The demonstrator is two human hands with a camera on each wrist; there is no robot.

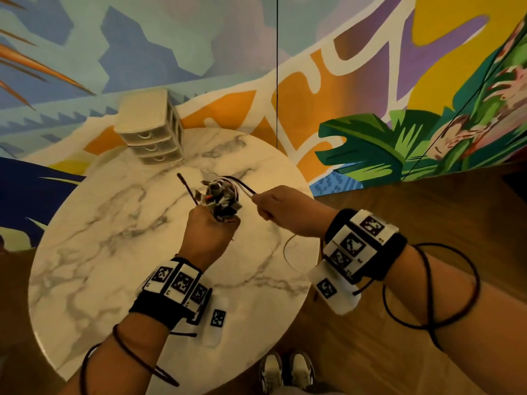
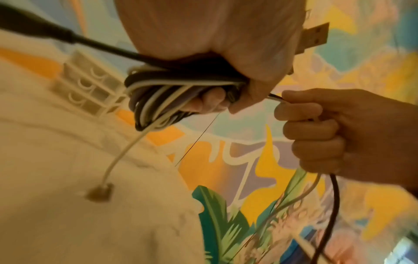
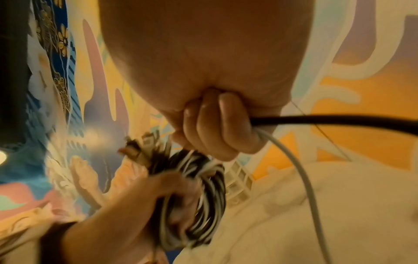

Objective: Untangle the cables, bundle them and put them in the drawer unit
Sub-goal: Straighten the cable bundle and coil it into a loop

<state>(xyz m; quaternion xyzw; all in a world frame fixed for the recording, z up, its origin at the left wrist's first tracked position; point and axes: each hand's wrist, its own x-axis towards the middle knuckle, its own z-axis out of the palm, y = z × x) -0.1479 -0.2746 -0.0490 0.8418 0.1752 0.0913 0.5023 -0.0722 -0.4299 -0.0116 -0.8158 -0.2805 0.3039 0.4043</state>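
Note:
A coiled bundle of black and white cables [image 1: 221, 199] [image 2: 162, 94] [image 3: 203, 192] is held above the round marble table [image 1: 114, 252], gripped in my left hand [image 1: 209, 226] [image 2: 217, 75] [image 3: 162, 194]. My right hand [image 1: 273, 208] [image 2: 316, 128] [image 3: 217, 125], just right of the bundle, is fisted round a black cable [image 3: 328, 119] and a white cable [image 3: 300, 171] that run from the coil. A white cable end with a plug [image 2: 99, 193] dangles from the bundle. The cream drawer unit [image 1: 151, 129] [image 2: 88, 85] stands at the table's far edge, all drawers shut.
A painted wall rises behind the table. Wooden floor [image 1: 427, 209] lies to the right, with my shoes [image 1: 286, 372] near the table's front edge. Black cords wind round both forearms.

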